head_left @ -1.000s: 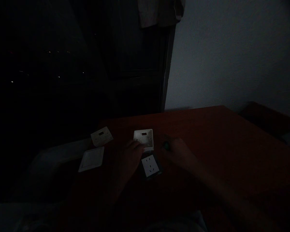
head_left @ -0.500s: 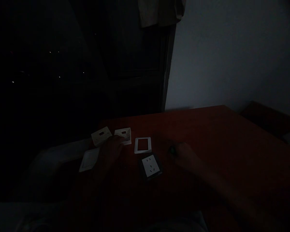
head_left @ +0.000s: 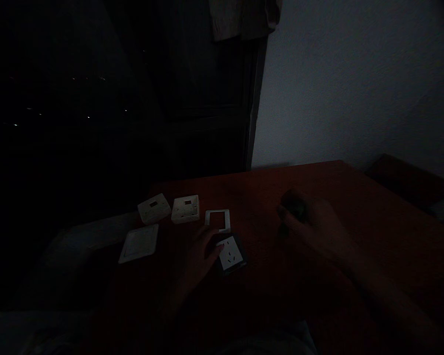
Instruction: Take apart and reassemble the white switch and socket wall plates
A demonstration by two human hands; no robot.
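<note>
In a dim room, a reddish counter (head_left: 358, 212) stands against a pale wall (head_left: 336, 88), with small points of light dotting the darkness at left and a hanging cloth (head_left: 227, 19) at the top. A person's left hand (head_left: 200, 251) reaches in from the near side, thumb and fingers slightly parted, the thumb tip over the upper left corner of a white socket panel (head_left: 230, 254) with a dark surround. The socket panel lies face up just to the right of that hand; its fingers overlap the near edge of a white square frame (head_left: 227, 222) just beyond. Whether they grip either piece cannot be told in the gloom. The right hand (head_left: 314, 222), well apart from the socket panel and to its right, curls around a dark, faintly green object (head_left: 295, 207) whose shape is too dim to make out. Left of the frame sit an open white box (head_left: 185, 213), a second pale box (head_left: 158, 212) and, nearer the person, a flat white plate (head_left: 138, 243).
</note>
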